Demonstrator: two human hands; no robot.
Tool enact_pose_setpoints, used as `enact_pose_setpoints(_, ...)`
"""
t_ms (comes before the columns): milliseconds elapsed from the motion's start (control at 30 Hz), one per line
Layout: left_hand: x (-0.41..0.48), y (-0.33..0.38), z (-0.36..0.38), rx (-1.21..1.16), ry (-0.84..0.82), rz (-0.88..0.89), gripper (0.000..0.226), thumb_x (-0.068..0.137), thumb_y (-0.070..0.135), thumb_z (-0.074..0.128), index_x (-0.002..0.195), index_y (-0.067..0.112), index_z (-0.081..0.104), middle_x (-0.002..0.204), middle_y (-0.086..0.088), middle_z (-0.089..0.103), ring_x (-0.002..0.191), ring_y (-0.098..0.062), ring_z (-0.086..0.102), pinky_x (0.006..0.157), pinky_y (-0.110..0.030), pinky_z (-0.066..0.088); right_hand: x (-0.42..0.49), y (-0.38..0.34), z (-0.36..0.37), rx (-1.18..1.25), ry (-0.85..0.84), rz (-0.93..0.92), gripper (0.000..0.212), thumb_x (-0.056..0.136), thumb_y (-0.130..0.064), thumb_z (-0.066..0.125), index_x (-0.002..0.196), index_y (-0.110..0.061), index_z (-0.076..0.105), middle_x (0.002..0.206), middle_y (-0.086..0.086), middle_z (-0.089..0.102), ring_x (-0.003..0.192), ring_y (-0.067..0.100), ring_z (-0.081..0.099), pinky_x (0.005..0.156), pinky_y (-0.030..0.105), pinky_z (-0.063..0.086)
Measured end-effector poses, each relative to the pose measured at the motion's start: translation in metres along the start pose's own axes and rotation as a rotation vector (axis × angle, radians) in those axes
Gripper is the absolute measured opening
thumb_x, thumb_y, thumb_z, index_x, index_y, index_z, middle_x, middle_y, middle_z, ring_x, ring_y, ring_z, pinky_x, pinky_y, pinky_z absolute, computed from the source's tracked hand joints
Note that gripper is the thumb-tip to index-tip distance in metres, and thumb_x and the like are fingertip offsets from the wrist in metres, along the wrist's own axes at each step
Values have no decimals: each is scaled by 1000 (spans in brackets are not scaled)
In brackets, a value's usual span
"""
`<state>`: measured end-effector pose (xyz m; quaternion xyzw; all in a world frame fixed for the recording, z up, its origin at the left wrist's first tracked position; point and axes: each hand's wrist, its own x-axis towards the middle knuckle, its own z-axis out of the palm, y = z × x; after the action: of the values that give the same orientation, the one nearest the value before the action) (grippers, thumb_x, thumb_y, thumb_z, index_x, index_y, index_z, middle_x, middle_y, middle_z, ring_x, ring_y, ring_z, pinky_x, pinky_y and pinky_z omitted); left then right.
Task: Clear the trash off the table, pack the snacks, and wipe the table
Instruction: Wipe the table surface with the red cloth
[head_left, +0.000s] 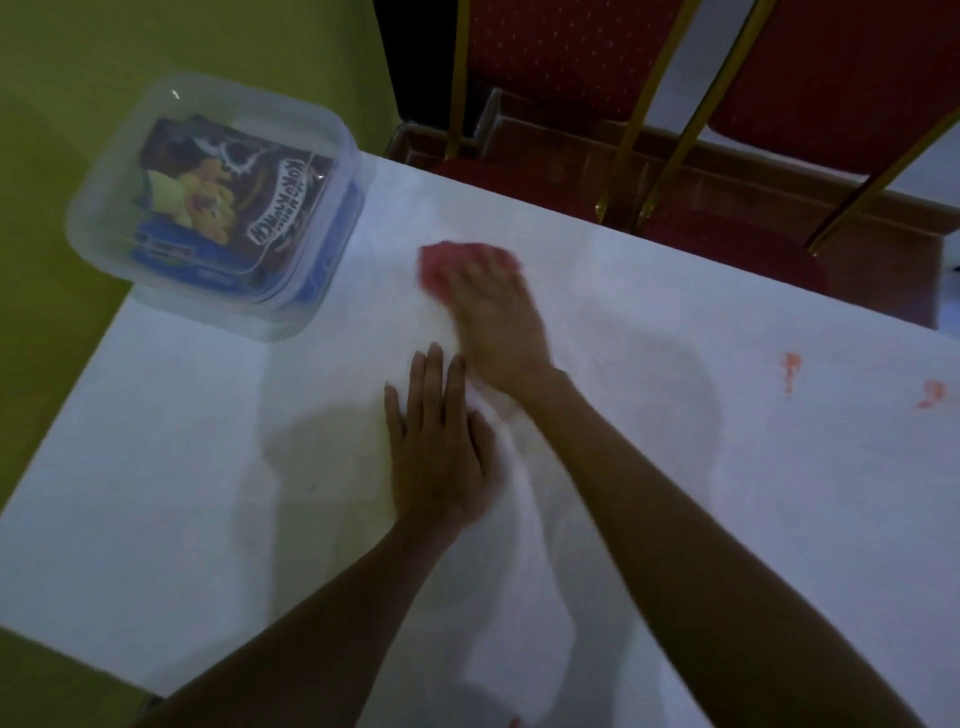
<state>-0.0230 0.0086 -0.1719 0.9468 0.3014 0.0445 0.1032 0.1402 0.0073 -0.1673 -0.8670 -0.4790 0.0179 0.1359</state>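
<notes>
Up in the upper left of the frame, a clear plastic box (304, 317) with snack packets (234, 197) inside sits on the corner of the white table (156, 467). Near the centre, the left hand (441, 447) lies flat on the tabletop, fingers straight and together. Just above and to the right of it, the blurred right hand (498, 317) presses on a red cloth (434, 267); whether its fingers curl round the cloth I cannot tell. Red stains (790, 369) mark the table at the right edge. Red chairs (561, 62) stand in the upper right.

Right hand (493, 306) is pure motion blur and hides most of the pink cloth (434, 265), snack packs (228, 197) look fuzzy through the container lid (291, 111), and both chairs (571, 78) get cut off up top.
</notes>
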Motion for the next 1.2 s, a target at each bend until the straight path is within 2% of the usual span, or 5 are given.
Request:
enact_pose_setpoints(267, -1, 0, 1, -18, 30, 24, 62, 96, 30, 38, 154, 10, 31, 165, -13, 18, 154, -26, 10, 122, -55, 11, -88, 90, -27, 15, 338, 875, 60, 98, -14, 40, 156, -7, 23, 163, 12, 26, 152, 33, 18, 125, 49, 13)
enact_pose_setpoints(533, -4, -11, 0, -23, -16, 76, 57, 102, 29, 29, 155, 8, 26, 164, -16, 17, 154, -30, 11, 123, -55, 11, -208, -34, -15, 3, 30, 373, 59, 101, -17, 47, 156, -13, 28, 163, 9, 25, 154, 28, 13, 124, 50, 17)
enact_pose_setpoints(833, -120, -126, -39, -140, -12, 19, 50, 104, 24, 36, 152, 15, 37, 163, -10, 26, 153, -26, 18, 122, -47, 19, -211, -44, -30, 79, 301, 885, 48, 94, -7, 44, 143, -8, 43, 151, 13, 42, 142, 34, 33, 114, 55, 32)
enact_pose_setpoints(1067, -176, -177, -50, -141, -28, -106, 52, 103, 25, 32, 153, 9, 33, 163, -9, 25, 152, -26, 20, 121, -47, 23, -153, -158, 13, 135, -38, -135, 53, 91, -8, 51, 145, -11, 50, 151, 12, 47, 144, 33, 37, 119, 50, 28)
enact_pose_setpoints(1200, -186, -190, -54, -182, -13, -128, 52, 103, 19, 32, 153, 6, 33, 162, -11, 26, 152, -26, 19, 123, -45, 20, -94, -137, 11, 93, 8, 226, 60, 87, -14, 35, 145, -10, 50, 150, 15, 48, 143, 35, 39, 115, 53, 32)
